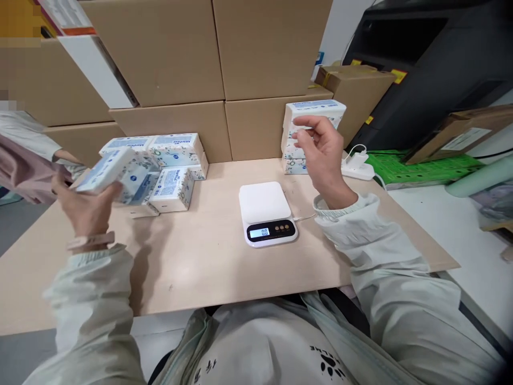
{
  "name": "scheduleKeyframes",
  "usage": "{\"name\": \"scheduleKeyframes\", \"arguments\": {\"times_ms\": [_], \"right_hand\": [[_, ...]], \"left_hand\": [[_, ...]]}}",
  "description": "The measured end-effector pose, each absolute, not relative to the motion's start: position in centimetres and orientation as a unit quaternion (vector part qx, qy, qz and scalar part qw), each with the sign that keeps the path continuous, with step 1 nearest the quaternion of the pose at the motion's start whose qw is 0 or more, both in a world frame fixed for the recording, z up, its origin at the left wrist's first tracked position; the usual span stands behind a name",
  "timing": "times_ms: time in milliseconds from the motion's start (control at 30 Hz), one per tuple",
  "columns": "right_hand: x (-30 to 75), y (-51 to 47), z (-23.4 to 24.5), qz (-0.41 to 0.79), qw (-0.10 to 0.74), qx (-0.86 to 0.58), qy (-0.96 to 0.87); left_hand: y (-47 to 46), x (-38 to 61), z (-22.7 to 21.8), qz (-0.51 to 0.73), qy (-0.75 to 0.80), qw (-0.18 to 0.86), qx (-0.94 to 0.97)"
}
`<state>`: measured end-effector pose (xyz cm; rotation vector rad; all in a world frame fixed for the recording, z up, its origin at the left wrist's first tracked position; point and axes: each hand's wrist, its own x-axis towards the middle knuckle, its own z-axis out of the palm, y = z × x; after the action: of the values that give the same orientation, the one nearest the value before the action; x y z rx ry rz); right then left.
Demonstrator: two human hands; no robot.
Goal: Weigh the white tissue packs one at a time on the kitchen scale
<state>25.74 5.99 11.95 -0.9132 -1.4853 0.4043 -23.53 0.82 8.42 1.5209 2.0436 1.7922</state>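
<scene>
The left hand (pixel 86 206) gripped a white, block-shaped pack (pixel 129 170) between thumb and fingers, holding it tilted in front of the left-hand packs (pixel 172 187), part of which it hid. The right hand (pixel 324 152) held nothing visible; its fingers were bent, with a small gap between thumb and forefinger. It covered part of a stack of similar packs (pixel 315 108), and whether it touched them could not be told. The wrappers looked smooth, with blue panels and a leafy print.

Between the hands, a white scale (pixel 264 202) with a rounded square plate lay on the pale wood-look bench (pixel 200 262), its display reading 0.0. Plain brown cardboard boxes (pixel 160 53) walled off the back. Beyond the right-hand stack were a white power strip (pixel 356 170), green slotted plastic (pixel 395 168) and a bulky dark machine (pixel 404 48). Another person's pale sleeve (pixel 26 131) showed at far left.
</scene>
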Motion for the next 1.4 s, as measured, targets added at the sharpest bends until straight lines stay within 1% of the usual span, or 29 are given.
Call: {"name": "scheduleKeyframes", "arguments": {"times_ms": [67,100,200,233,300,367,433,600,833,967,1033,1067,1133,1200,1233,1300,1400], "right_hand": [[26.3,4.7,11.6,0.219,0.616,-0.402,-0.641],[26.4,4.0,11.4,0.264,0.594,-0.399,-0.646],[26.0,2.0,11.0,0.441,0.493,-0.368,-0.653],[25.8,1.4,10.9,0.485,0.467,-0.357,-0.648],[25.6,0.7,10.6,0.530,0.443,-0.341,-0.637],[25.9,0.3,10.4,0.536,0.434,-0.333,-0.642],[26.7,0.0,9.9,0.526,0.428,-0.335,-0.654],[29.0,-0.5,7.3,0.528,0.432,-0.381,-0.624],[29.4,-0.9,4.1,0.581,0.429,-0.371,-0.584],[30.5,-0.3,4.0,0.549,0.415,-0.417,-0.593],[31.7,0.5,3.9,0.489,0.434,-0.462,-0.600],[32.3,0.9,3.8,0.446,0.463,-0.482,-0.594],[33.2,1.7,3.3,0.358,0.552,-0.507,-0.558],[33.7,2.4,2.5,0.305,0.625,-0.512,-0.504],[33.7,2.5,2.1,0.299,0.646,-0.513,-0.479],[33.6,2.7,1.4,0.320,0.659,-0.518,-0.442],[33.4,2.6,0.8,0.356,0.654,-0.527,-0.411]], "left_hand": [[-1.0,-22.1,9.5,0.624,0.633,0.021,0.458],[-1.7,-20.7,10.1,0.636,0.608,0.032,0.475],[-2.5,-14.7,11.6,0.596,0.530,0.068,0.599],[-2.2,-12.3,11.7,0.574,0.514,0.081,0.632],[-0.9,-7.7,11.3,0.545,0.459,0.135,0.689],[0.7,-4.1,10.0,0.520,0.409,0.195,0.725],[2.3,-1.6,8.4,0.494,0.379,0.232,0.747],[4.8,0.8,4.8,0.443,0.327,0.306,0.776],[6.6,1.0,2.0,0.393,0.329,0.347,0.786],[6.1,0.3,2.4,0.378,0.343,0.345,0.788],[5.2,-0.5,3.0,0.380,0.364,0.332,0.783],[4.5,-1.0,3.4,0.397,0.383,0.331,0.766],[3.1,-2.2,3.7,0.469,0.430,0.355,0.684],[1.7,-3.3,3.4,0.563,0.482,0.388,0.548],[1.1,-3.8,3.0,0.599,0.507,0.392,0.480],[0.2,-4.5,2.2,0.637,0.546,0.382,0.387],[-0.7,-4.7,1.3,0.643,0.560,0.386,0.352]]}}
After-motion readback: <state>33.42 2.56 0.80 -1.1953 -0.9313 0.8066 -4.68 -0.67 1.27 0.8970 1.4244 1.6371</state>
